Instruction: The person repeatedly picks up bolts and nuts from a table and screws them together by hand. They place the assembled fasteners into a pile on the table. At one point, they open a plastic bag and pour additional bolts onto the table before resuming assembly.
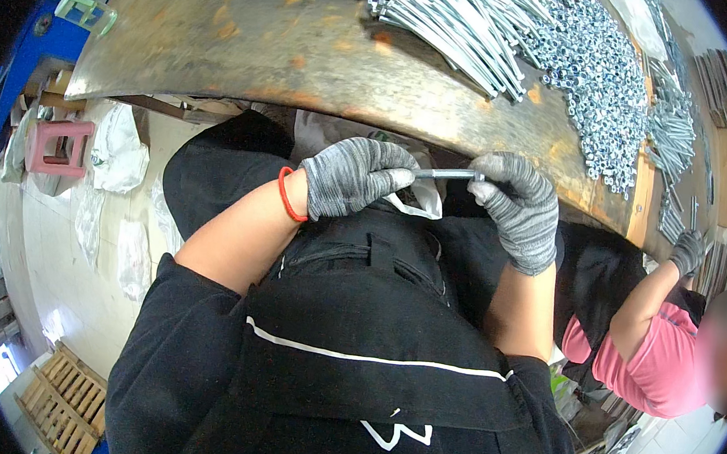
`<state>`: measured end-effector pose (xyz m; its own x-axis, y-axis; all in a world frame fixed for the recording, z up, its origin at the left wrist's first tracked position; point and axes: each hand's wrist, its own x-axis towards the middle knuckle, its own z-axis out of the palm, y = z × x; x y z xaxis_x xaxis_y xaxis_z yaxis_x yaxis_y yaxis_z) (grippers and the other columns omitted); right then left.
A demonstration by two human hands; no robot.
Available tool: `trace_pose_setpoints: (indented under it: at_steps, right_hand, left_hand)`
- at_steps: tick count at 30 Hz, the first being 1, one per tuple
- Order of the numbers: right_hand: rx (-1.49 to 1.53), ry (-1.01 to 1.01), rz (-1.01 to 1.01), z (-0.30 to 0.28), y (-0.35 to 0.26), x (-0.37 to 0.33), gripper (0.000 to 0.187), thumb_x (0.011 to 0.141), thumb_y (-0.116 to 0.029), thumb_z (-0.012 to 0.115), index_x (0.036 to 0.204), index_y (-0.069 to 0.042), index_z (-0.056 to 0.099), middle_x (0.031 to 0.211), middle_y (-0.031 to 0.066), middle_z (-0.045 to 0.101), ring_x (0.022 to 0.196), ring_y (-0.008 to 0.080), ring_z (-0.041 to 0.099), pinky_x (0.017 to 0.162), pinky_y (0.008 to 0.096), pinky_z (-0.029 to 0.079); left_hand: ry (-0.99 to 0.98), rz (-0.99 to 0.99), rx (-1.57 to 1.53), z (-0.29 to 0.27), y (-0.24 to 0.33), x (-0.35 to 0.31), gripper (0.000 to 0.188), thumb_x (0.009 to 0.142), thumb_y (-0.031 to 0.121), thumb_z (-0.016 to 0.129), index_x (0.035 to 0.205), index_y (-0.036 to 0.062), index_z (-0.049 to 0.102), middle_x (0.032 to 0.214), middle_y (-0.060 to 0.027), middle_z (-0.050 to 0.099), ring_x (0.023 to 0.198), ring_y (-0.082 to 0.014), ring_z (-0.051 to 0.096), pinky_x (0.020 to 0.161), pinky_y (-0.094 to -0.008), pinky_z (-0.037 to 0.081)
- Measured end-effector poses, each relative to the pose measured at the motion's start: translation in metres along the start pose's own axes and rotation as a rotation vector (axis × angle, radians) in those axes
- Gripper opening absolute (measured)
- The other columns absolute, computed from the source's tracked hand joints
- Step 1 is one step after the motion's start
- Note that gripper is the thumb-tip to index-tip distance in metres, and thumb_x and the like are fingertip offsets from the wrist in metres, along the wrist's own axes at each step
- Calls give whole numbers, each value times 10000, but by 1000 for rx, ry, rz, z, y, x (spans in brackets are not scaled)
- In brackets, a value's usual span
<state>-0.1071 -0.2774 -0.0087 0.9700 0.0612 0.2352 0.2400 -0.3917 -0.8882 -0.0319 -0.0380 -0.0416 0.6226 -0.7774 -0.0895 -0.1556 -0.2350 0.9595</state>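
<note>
Both my hands wear grey knitted gloves and meet over my lap, just in front of the table edge. A long silvery bolt (447, 174) lies level between them. My left hand (355, 178) is closed on the bolt's left end, with the rest of that end hidden in the glove. At the other end, my right hand (523, 209) pinches the bolt between thumb and fingers. Whether a nut sits in those right fingers, I cannot tell. Beyond my hands, a pile of long bolts (453, 25) rests on the table beside a heap of small metal nuts (596, 83).
The worn metal table (249, 50) spans the front. At the right, a co-worker in a pink top (652, 364) reaches a gloved hand (687, 252) toward more bolts (670, 134). A pink stool (59, 148), plastic bags (119, 151) and a wooden pallet (62, 404) are at the left.
</note>
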Motion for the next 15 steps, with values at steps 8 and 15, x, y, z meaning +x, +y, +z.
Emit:
trace_pose_setpoints:
  at_steps: [8,15]
  right_hand:
    - [-306,28,121,7,-14,-1,248,871,-240,599,727,-38,610,592,32,535,553,170,510,550,287,405]
    - [1054,185,363,56,-21,8,845,837,-645,429,1347,25,350,1394,173,347,1215,260,396,1002,387,336]
  left_hand:
    - [20,80,165,8,15,-2,236,859,170,579,1017,5,639,956,-161,656,901,-270,627,821,-325,486]
    - [293,375,401,23,6,5,173,864,144,572,978,37,645,886,-94,652,837,-212,604,741,-312,475]
